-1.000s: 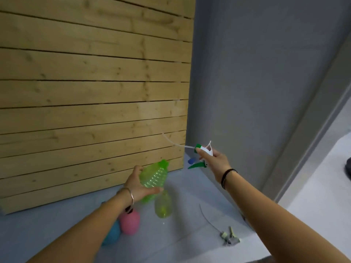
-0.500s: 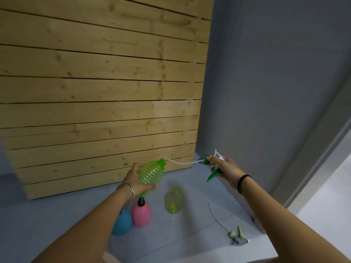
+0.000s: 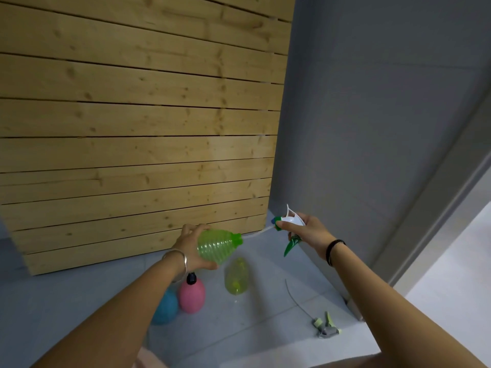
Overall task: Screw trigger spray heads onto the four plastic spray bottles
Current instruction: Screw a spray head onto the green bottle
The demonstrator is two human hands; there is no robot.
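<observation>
Fingers of the left hand [image 3: 190,243] are curled around the wide body of a green bottle [image 3: 216,247]. The bottle is held sideways in the air, with its neck pointing to the right. Fingers of the right hand [image 3: 309,232] grip a spray head [image 3: 289,221], white with a green collar, and its green trigger hangs down below these fingers. From the collar a thin tube [image 3: 256,232] runs to the left and reaches the neck of the green bottle; I cannot tell if its end is already inside. The collar is apart from the neck, so the head is not screwed on.

Below the left fingers, three more bottles are on the grey floor [image 3: 79,301]. A yellow bottle [image 3: 236,276] is just under the green one. A pink bottle [image 3: 191,297] with a black top is under the left wrist. Touching it is a blue bottle [image 3: 166,308], partly hidden by the forearm. Below the right fingers and nearer to the person, a second spray head [image 3: 325,326] lies on the floor. The left wrist carries a silver bracelet [image 3: 178,261], the right wrist a black band [image 3: 332,251]. Behind both hands a wooden wall [image 3: 132,128] meets a grey wall [image 3: 372,128].
</observation>
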